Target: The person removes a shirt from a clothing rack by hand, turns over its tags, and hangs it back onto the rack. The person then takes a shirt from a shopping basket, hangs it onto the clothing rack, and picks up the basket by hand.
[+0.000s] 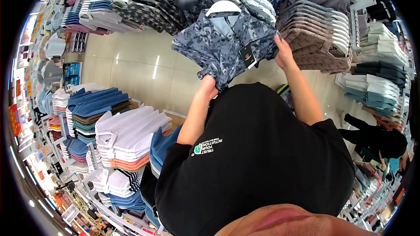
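One patterned shirt (218, 46), one white hanger (223, 7) and one black tag (247, 55) are seen at the near end of a row of hung shirts (258, 4). The shirt's lower edge is gripped by the left hand (209, 88), its fingers partly hidden by bunched cloth; its side is pinched by the right hand (284, 52), arm outstretched. The row is flanked by camouflage shirts (151, 2) and brown shirts (304, 39). Another person (372, 139) is seen beyond the floor's (148, 59) right edge.
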`<state>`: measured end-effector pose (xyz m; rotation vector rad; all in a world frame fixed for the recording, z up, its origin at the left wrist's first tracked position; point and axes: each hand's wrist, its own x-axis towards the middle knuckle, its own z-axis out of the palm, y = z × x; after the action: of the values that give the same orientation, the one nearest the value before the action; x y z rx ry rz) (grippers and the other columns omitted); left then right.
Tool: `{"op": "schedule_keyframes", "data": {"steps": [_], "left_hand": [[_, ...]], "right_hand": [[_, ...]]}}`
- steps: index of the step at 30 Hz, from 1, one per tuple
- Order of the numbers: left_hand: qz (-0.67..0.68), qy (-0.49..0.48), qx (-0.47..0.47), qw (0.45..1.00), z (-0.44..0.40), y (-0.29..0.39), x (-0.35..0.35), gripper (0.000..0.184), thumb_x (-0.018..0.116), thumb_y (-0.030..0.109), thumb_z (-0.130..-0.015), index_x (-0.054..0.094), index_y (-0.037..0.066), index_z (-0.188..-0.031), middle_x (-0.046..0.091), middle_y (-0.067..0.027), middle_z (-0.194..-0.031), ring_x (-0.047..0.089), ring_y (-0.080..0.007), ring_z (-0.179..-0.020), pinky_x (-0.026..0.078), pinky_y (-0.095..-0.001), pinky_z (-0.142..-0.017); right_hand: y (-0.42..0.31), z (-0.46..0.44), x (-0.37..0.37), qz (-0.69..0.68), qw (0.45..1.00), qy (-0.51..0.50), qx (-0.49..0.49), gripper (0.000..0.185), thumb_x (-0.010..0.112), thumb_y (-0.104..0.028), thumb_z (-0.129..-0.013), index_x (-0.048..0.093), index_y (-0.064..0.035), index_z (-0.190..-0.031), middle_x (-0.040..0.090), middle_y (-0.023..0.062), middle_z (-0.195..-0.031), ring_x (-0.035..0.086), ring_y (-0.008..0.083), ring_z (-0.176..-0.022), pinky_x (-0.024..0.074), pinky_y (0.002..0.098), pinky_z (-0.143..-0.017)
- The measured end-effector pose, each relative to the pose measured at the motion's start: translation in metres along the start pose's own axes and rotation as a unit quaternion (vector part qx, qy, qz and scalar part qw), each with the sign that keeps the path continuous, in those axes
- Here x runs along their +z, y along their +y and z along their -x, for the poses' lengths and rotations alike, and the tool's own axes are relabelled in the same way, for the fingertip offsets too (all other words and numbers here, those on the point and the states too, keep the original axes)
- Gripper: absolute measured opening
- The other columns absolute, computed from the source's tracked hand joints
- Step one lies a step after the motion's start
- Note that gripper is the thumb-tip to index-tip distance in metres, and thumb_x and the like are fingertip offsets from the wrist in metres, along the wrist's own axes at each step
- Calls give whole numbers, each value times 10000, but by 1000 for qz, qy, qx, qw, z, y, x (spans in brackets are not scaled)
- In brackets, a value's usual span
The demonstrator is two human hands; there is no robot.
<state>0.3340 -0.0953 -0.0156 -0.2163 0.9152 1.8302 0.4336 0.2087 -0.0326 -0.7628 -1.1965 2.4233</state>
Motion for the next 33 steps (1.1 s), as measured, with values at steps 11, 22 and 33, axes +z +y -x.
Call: {"op": "schedule_keyframes", "data": {"steps": [11,22,33], "left_hand": [[-40,38,4,998,-2,5,10,518,289,370,-1056,445,1,-1384,509,-126,-1394,511,-275,-1256,417,-416,-1065],[-52,151,53,986,-6,-8,-20,411,356,241,-1052,456,-17,-1356,553,-134,-1338,555,-271,-1208,464,-413,-1022],[-163,234,68,956,-21,-30,-58,385,495,175,-971,527,-69,-1267,607,-134,-1229,607,-221,-1079,478,-330,-921]], "right_hand": [[53,63,50,106,974,-111,167,423,735,-219,-869,613,9,-1204,657,68,-1150,608,158,-1016,469,318,-922],[40,75,41,71,979,-74,177,396,758,-240,-853,654,40,-1113,669,87,-1081,618,154,-942,483,304,-855],[31,87,41,119,974,-66,181,405,774,-204,-833,646,13,-1151,675,65,-1094,616,145,-969,475,302,-889]]}}
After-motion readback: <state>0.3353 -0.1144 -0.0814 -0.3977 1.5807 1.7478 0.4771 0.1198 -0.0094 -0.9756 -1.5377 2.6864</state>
